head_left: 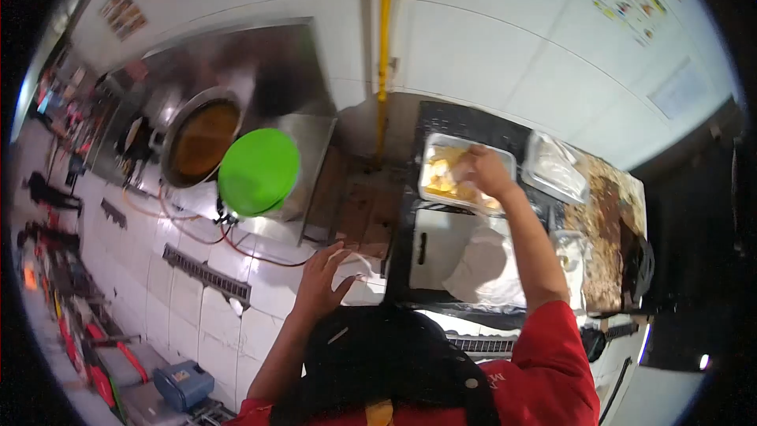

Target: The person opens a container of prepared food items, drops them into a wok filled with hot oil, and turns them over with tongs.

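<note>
My right hand (482,172) reaches into a white rectangular tray (467,139) at the back of the black table. Yellow, wet-looking food (441,177) lies in the tray beneath it. The fingers are blurred and point down, so what they hold, if anything, does not show. My left hand (320,278) hangs in the air left of the table, thumb and fingers apart, with nothing visible in it. Near the table's front, a white cloth or plastic sheet (501,272) partly covers a white cutting board (441,238).
Another tray (557,167), holding something white and wrapped, stands on the right. To the left, a steel stove counter (296,138) carries a large pan of brown liquid (203,142) and a bright green round basin (260,172). Hoses hang below it; a floor drain (206,274) crosses the tiles.
</note>
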Demonstrator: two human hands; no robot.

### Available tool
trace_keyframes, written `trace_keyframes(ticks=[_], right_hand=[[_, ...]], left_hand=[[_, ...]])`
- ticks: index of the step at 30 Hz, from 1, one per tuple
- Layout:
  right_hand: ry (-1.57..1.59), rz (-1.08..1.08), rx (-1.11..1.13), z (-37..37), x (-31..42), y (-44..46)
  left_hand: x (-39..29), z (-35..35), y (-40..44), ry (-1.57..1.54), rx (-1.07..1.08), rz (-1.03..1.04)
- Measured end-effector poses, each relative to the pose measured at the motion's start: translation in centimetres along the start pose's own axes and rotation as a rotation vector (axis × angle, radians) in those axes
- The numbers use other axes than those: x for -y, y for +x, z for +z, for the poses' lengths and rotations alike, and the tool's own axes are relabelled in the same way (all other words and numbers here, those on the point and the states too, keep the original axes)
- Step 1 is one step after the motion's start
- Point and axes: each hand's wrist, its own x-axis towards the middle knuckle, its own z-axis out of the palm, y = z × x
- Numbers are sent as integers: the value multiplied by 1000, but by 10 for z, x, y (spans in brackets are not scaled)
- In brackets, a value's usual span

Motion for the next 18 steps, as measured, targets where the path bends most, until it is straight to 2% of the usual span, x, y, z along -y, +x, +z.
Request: trace_keyframes(ticks=[2,3,4,5,6,7,8,10,12,16,18], right_hand=[[5,-13,-4,-1,-6,-6],[126,123,153,-18,7,-4],[24,77,180,-22,6,-7],[139,217,37,-47,42,-4],[31,55,-88,-41,24,-10],[106,139,-57,-67,47,-6],[-11,69,-157,-71,44,-7],[91,178,-269,-102,77,-6],[-15,197,-295,-128,112,8],[83,219,-376,-138,192,42],[-58,119,-338,-131,246,62]], left_hand=[[26,-2,-21,-32,-57,-60],[36,-3,-32,-51,-94,-87],[44,-4,-42,-69,-134,-109],[48,-10,-47,-58,-128,-133],[52,-15,-49,-62,-112,-143],[50,-26,-49,-74,-72,-176],[50,-34,-46,-71,-90,-202],[53,-38,-39,-83,-101,-168],[64,-40,-22,-108,-77,-144],[76,-59,33,-336,-74,54],[79,-77,57,-439,-70,129]])
